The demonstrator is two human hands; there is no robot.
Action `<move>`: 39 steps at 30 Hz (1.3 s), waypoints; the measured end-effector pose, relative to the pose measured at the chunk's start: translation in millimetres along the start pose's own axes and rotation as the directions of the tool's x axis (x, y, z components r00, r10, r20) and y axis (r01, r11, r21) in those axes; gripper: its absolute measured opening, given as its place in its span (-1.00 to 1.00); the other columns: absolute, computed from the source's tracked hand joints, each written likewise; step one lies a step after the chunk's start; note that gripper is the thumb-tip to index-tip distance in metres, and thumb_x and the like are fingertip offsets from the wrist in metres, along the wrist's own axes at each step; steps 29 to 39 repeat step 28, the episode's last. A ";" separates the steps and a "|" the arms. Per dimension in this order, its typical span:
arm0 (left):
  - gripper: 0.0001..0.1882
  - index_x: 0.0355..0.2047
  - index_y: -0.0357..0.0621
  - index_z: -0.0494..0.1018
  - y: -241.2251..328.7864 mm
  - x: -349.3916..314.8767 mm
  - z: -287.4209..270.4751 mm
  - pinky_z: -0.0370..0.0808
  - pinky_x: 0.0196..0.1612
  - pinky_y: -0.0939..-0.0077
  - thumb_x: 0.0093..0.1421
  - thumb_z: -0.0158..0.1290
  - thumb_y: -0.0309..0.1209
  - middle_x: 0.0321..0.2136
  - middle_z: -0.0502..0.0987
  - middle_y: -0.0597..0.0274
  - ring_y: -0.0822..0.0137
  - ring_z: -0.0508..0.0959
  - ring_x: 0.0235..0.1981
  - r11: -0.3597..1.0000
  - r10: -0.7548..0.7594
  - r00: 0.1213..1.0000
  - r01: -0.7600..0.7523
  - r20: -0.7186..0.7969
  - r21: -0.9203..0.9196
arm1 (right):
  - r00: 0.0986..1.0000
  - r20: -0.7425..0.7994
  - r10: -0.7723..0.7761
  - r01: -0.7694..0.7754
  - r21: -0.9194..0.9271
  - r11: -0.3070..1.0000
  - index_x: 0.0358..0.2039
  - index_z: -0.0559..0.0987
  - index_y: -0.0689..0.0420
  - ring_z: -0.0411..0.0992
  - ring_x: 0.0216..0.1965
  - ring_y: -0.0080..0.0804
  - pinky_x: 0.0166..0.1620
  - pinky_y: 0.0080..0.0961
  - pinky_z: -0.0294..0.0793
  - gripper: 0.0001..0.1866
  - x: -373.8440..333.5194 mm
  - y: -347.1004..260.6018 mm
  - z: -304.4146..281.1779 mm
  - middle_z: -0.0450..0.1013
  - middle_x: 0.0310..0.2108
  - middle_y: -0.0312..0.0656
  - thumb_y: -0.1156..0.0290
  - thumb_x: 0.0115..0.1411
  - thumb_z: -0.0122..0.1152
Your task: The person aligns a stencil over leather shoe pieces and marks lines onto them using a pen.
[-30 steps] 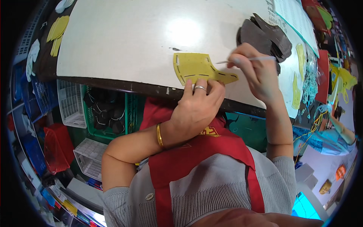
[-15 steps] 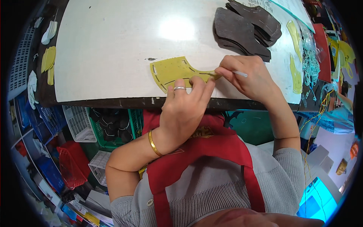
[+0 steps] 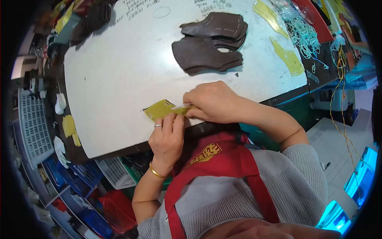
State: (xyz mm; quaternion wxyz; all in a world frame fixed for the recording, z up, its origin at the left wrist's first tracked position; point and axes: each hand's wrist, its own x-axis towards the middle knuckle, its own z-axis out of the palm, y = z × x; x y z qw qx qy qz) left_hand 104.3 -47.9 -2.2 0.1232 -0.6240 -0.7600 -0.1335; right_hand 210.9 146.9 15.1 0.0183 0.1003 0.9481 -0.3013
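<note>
A yellow pattern piece (image 3: 160, 109) with dark slots lies at the table's near edge, its right end partly covered by my right hand. My left hand (image 3: 166, 137), with a ring and a bracelet, has its fingers together on the piece's near edge; the thumb is hidden. Closed at the piece's right end, my right hand (image 3: 213, 101) holds a slim pen (image 3: 180, 106) with a pale barrel pointing left. Stacks of dark brown cut pieces (image 3: 205, 55) rest farther back, some with pale marked lines.
The white tabletop (image 3: 111, 87) carries handwriting at the back. Two yellow pattern pieces (image 3: 287, 56) and tangled pale cord (image 3: 304, 38) lie at right. More yellow pieces (image 3: 69, 125) and a white glove (image 3: 60, 150) sit at left. Crates (image 3: 115, 172) stand below the table.
The view has shifted and turned. My right hand has closed around the pattern piece's right end, and the pen's barrel now points left. My left fingers have drawn in at the near edge.
</note>
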 end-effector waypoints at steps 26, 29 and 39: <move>-0.09 0.14 -0.30 0.40 -23.8 205.4 9.0 0.44 0.18 0.28 -0.19 0.52 -0.16 0.12 0.47 -0.14 0.01 0.44 0.20 0.922 0.100 0.442 0.295 0.891 -0.250 | 0.881 0.223 0.417 -0.423 -0.020 0.906 -0.07 0.66 0.22 0.60 -0.07 -0.11 0.00 -0.29 0.54 -0.25 43.6 119.7 -130.6 0.64 -0.14 0.00 0.03 -0.25 0.65; 0.12 0.36 -0.28 0.20 -13.8 193.5 5.8 0.42 0.21 0.29 -0.13 0.48 -0.07 0.17 0.44 -0.17 0.03 0.37 0.28 0.978 0.161 0.497 0.033 0.853 -0.204 | 0.899 0.240 0.365 -0.367 -0.039 0.929 -0.02 0.68 0.12 0.61 -0.07 -0.15 0.04 -0.31 0.53 -0.26 34.7 111.1 -124.2 0.65 -0.13 0.00 0.05 -0.25 0.66; 0.12 0.36 -0.28 0.20 -13.8 193.5 5.8 0.42 0.21 0.29 -0.13 0.48 -0.07 0.17 0.44 -0.17 0.03 0.37 0.28 0.978 0.161 0.497 0.033 0.853 -0.204 | 0.899 0.240 0.365 -0.367 -0.039 0.929 -0.02 0.68 0.12 0.61 -0.07 -0.15 0.04 -0.31 0.53 -0.26 34.7 111.1 -124.2 0.65 -0.13 0.00 0.05 -0.25 0.66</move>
